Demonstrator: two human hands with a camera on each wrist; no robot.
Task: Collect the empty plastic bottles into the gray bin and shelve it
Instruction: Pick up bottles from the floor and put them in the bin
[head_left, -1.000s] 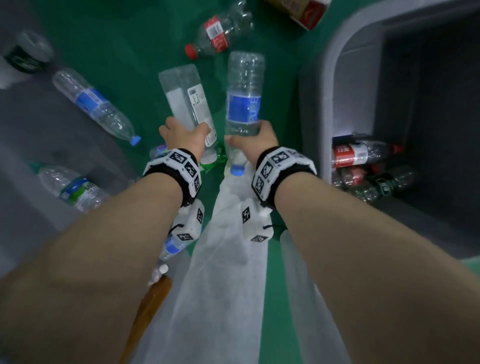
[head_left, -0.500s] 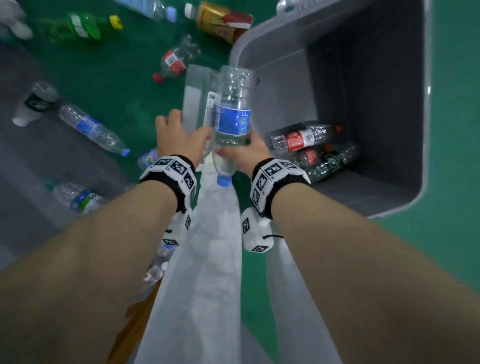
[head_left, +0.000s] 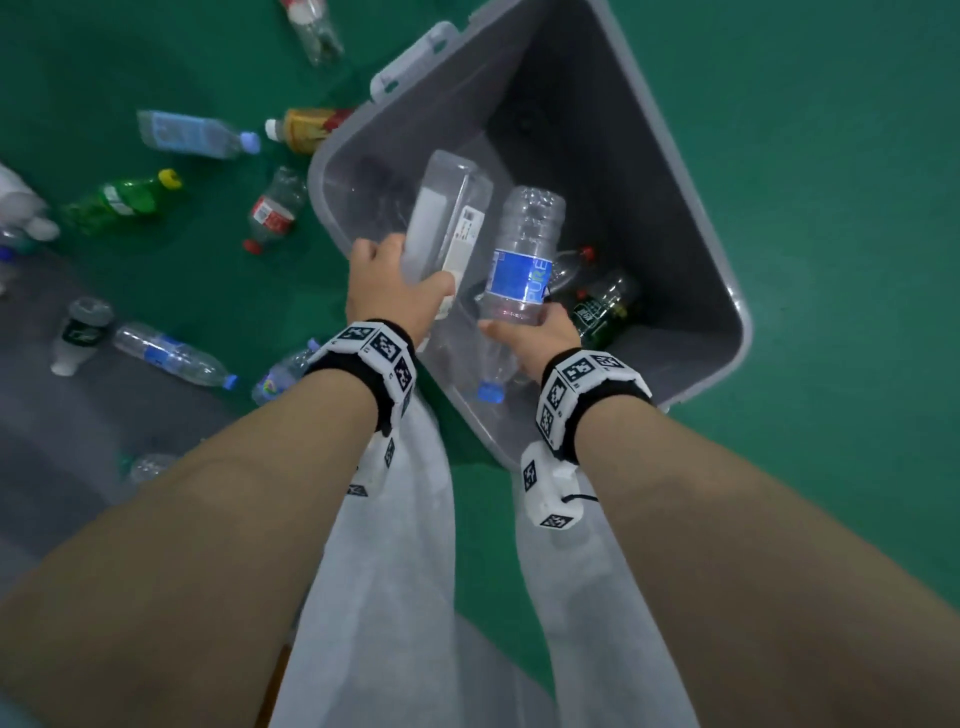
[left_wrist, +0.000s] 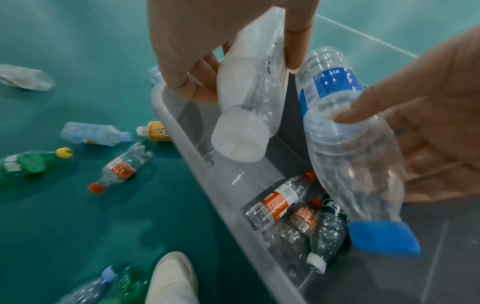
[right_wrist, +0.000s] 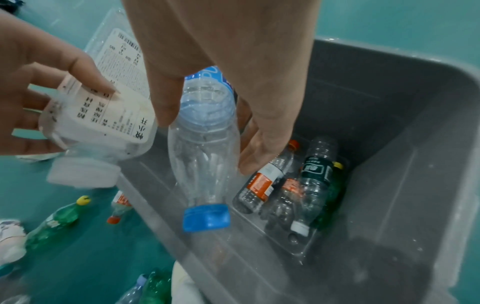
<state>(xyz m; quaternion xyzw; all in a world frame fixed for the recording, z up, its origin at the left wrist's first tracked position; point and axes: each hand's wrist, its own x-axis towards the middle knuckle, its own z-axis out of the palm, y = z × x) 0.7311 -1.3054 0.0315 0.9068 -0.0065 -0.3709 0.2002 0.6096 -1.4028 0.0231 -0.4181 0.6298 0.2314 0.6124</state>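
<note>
The gray bin (head_left: 691, 218) stands on the green floor with several empty bottles (head_left: 602, 306) lying in its near right corner. My left hand (head_left: 387, 283) grips a square clear bottle with a white label (head_left: 449, 218), cap down, over the bin's left rim (left_wrist: 182, 131). My right hand (head_left: 530, 338) holds a clear bottle with a blue label (head_left: 522, 260), its blue cap (right_wrist: 206, 218) pointing down inside the bin (right_wrist: 389, 144). The two held bottles (left_wrist: 249, 86) (left_wrist: 345, 131) hang side by side.
Several empty bottles lie on the floor left of the bin: a green one with a yellow cap (head_left: 119, 200), a red-labelled one (head_left: 272, 213), a blue-capped one (head_left: 171, 353), a clear one (head_left: 195, 135). My white-trousered legs (head_left: 395, 571) and shoe (left_wrist: 171, 279) stand at the bin's near corner.
Both hands carried their bottles to the right, from over the floor to over the bin. The view has swung so the whole bin shows.
</note>
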